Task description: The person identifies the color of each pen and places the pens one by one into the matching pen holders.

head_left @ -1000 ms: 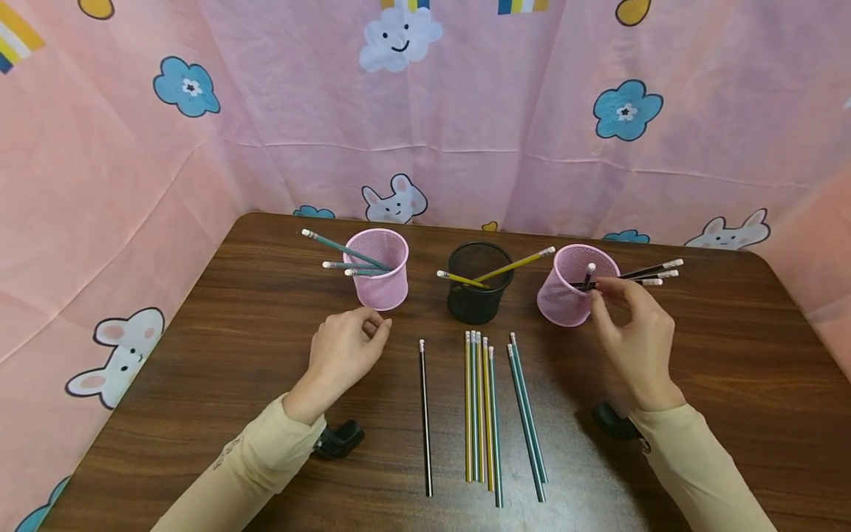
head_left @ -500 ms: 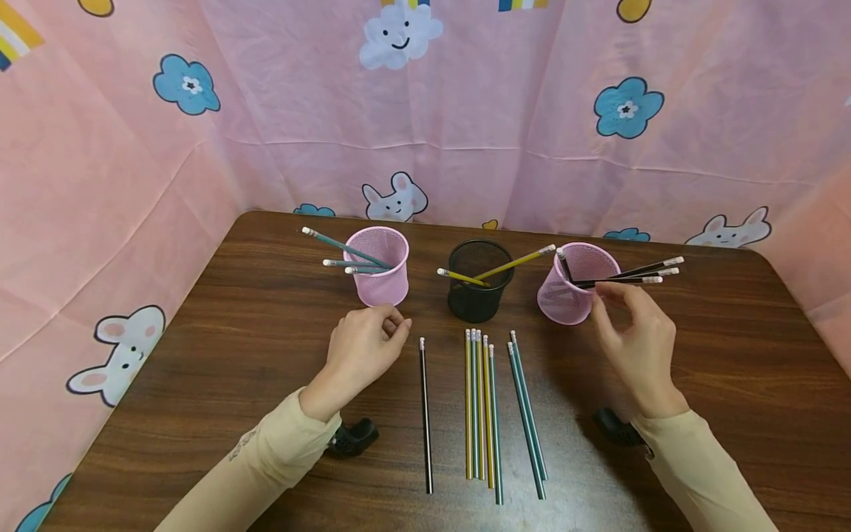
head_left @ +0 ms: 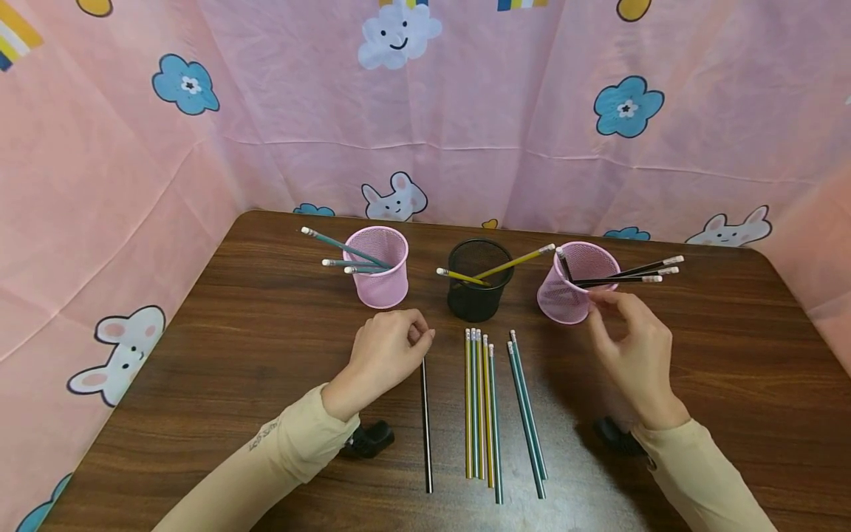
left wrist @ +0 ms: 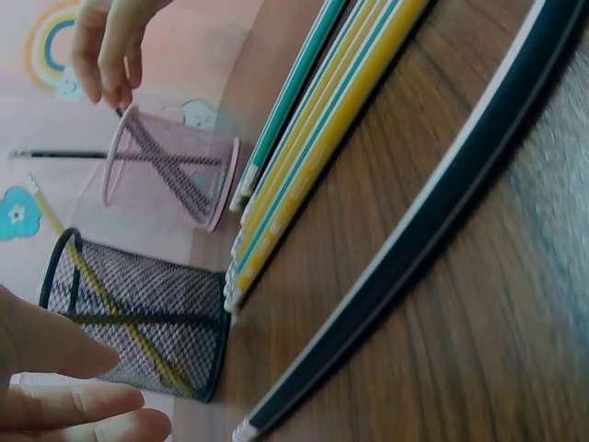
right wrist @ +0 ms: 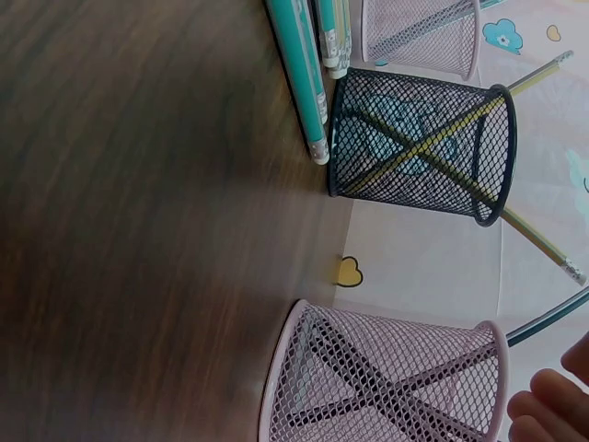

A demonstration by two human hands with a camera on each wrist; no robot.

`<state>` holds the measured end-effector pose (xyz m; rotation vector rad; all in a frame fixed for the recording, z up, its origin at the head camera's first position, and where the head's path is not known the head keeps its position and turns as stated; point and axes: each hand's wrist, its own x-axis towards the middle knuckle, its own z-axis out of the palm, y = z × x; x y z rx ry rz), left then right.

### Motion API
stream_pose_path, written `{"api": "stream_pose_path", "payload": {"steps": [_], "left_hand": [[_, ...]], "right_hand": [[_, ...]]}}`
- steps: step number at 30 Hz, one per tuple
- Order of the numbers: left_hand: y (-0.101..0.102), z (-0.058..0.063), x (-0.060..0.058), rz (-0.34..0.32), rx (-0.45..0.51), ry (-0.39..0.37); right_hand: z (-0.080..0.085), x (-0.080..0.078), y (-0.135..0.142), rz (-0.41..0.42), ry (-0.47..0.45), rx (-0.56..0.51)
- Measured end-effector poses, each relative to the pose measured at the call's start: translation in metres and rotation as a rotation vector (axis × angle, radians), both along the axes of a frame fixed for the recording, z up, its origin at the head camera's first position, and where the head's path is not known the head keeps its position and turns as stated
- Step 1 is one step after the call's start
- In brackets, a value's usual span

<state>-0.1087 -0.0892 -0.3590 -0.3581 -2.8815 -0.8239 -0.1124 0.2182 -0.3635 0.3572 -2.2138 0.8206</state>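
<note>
My left hand [head_left: 385, 351] hovers over the eraser end of a lone black pencil [head_left: 427, 436], fingers loosely bent. In the left wrist view, its fingers [left wrist: 78, 410] look apart from that pencil. At the near rim of the right pink mesh cup [head_left: 560, 301] is my right hand [head_left: 634, 355], thumb and fingers loosely bent with nothing visible between them; whether they touch the rim I cannot tell. Several black pencils [head_left: 638, 269] lean inside that cup, white erasers outward.
A black mesh cup [head_left: 475, 304] with yellow pencils stands mid-table; the left pink mesh cup [head_left: 387, 290] holds teal pencils [head_left: 342, 246]. Yellow and teal pencils [head_left: 482, 414] lie in a row on the wooden table [head_left: 219, 355], with two teal pencils [head_left: 527, 421] to their right.
My left hand has moved right, from near the left pink cup to above the black pencil's eraser end. A black pencil in the right pink cup has tipped left; my right hand has drawn back slightly.
</note>
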Motion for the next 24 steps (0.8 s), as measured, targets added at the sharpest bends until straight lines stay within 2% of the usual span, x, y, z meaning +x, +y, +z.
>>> {"api": "stream_pose_path", "payload": {"steps": [7, 17, 24], "left_hand": [[0.013, 0.000, 0.001, -0.067, -0.033, 0.005], [0.035, -0.001, 0.003, -0.158, -0.116, -0.004], [0.042, -0.003, 0.003, -0.228, -0.147, -0.013]], "right_hand": [[-0.001, 0.003, -0.001, 0.007, 0.002, 0.010], [-0.001, 0.008, 0.000, 0.018, -0.041, 0.019], [-0.001, 0.010, 0.000, 0.031, -0.068, 0.023]]}}
